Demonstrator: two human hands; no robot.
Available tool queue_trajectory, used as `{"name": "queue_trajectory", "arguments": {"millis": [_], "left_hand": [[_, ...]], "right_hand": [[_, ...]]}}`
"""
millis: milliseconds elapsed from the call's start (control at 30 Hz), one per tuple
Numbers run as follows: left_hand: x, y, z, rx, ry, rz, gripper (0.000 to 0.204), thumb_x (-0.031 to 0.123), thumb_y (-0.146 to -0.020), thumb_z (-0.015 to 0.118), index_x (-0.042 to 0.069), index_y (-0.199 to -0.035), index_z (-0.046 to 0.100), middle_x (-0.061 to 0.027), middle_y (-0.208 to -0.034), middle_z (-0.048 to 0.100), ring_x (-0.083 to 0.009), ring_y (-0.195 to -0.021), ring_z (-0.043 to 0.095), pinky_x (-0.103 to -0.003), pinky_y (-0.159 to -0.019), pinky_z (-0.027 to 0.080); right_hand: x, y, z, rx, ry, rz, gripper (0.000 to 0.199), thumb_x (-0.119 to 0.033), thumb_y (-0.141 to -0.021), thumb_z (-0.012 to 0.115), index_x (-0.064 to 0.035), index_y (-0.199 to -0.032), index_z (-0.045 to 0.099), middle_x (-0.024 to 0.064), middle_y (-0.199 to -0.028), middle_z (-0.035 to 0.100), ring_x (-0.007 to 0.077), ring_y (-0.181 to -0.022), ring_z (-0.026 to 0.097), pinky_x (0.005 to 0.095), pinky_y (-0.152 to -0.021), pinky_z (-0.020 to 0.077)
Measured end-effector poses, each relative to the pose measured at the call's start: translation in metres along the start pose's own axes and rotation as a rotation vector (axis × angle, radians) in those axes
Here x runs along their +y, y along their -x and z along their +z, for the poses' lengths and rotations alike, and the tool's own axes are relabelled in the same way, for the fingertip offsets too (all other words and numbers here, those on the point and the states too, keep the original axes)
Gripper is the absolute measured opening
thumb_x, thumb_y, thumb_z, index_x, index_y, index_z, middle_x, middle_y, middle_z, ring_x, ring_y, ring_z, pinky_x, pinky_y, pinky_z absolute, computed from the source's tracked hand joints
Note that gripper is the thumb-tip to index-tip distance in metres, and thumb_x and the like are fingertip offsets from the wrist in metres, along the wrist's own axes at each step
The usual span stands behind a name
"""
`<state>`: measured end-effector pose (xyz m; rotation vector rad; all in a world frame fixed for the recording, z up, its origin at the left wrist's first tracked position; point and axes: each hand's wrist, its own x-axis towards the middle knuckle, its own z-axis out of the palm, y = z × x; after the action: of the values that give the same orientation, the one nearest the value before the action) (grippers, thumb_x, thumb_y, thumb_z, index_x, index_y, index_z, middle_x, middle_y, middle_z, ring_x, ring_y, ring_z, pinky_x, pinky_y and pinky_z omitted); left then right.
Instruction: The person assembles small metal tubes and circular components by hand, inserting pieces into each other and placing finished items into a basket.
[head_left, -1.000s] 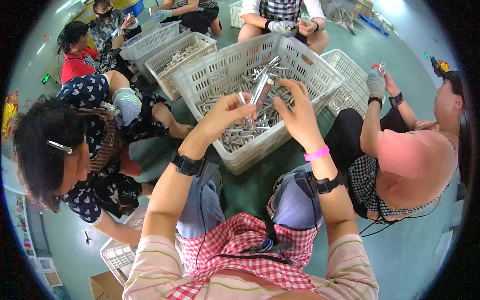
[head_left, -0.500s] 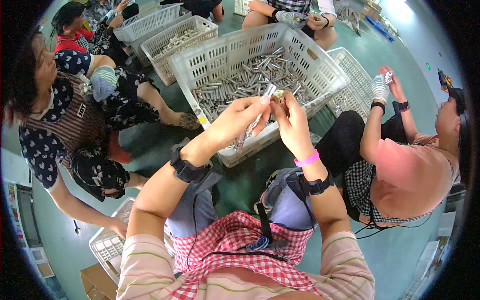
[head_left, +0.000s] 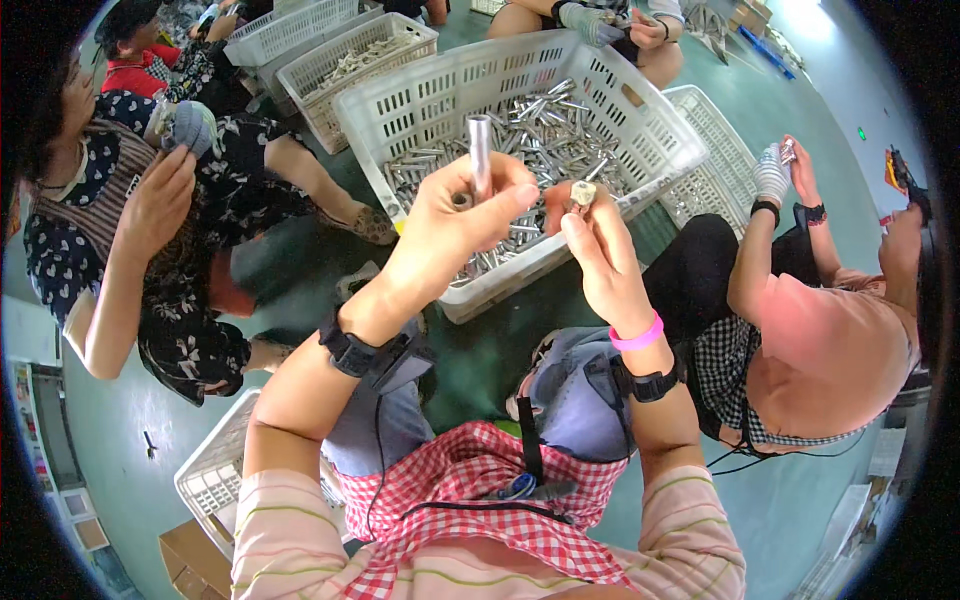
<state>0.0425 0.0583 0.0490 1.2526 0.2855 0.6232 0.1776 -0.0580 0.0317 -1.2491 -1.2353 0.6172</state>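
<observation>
Since the frame half a second ago, the person's two hands have drawn apart, and the tube (head_left: 481, 150) has swung from a slant to nearly upright. At the left, a co-worker's bare hand (head_left: 163, 200) has risen to their gloved hand (head_left: 192, 128).

The tube stands out of the top of the left hand (head_left: 452, 228), its long axis running almost straight up the view, open mouth uppermost. The left fingers curl around its lower part, the thumb reaching across toward the right. A second tube (head_left: 461, 200) shows only its round end, tucked in the same grip.

The right hand (head_left: 608, 262) pinches a pale piece (head_left: 583, 192) between thumb and fingers. This piece lies to the right of the tube and lower in the view than its mouth, apart from it; which is higher I cannot tell. Both hands are over the crate (head_left: 505, 287), with loose metal pieces (head_left: 545, 125) inside.
</observation>
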Motion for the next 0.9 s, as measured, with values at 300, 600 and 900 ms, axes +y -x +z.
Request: {"name": "queue_trajectory", "arguments": {"millis": [300,600,900], "left_hand": [[-0.006,0.004,-0.004,-0.118,0.008,0.004,0.014,0.015,-0.085,0.059,0.002,-0.09,0.055,-0.0035,-0.075,0.058,-0.002,-0.048,0.037,-0.017,-0.043,0.028],[-0.003,0.001,-0.002,-0.178,0.144,-0.08,0.012,0.014,-0.084,0.059,0.003,-0.088,0.056,-0.0019,-0.074,0.055,-0.0009,-0.049,0.036,-0.016,-0.044,0.026],[-0.005,0.0,-0.008,-0.223,0.275,-0.15,0.014,0.015,-0.084,0.06,0.002,-0.088,0.056,-0.0027,-0.078,0.056,-0.0009,-0.052,0.035,-0.016,-0.045,0.027]], "right_hand": [[0.006,-0.006,0.004,0.015,0.309,-0.198,0.019,-0.008,-0.088,0.049,-0.0004,-0.105,0.048,0.0093,-0.083,0.049,0.0191,-0.078,0.051,0.0278,-0.072,0.041],[0.004,-0.01,0.001,0.117,0.48,-0.332,0.025,-0.001,-0.081,0.054,-0.0034,-0.106,0.054,0.0111,-0.084,0.051,0.0237,-0.074,0.054,0.0309,-0.064,0.0441],[-0.001,-0.011,-0.003,0.136,0.578,-0.37,0.024,0.0,-0.079,0.056,-0.004,-0.102,0.058,0.0103,-0.082,0.053,0.0233,-0.071,0.055,0.0305,-0.063,0.0448]]}}
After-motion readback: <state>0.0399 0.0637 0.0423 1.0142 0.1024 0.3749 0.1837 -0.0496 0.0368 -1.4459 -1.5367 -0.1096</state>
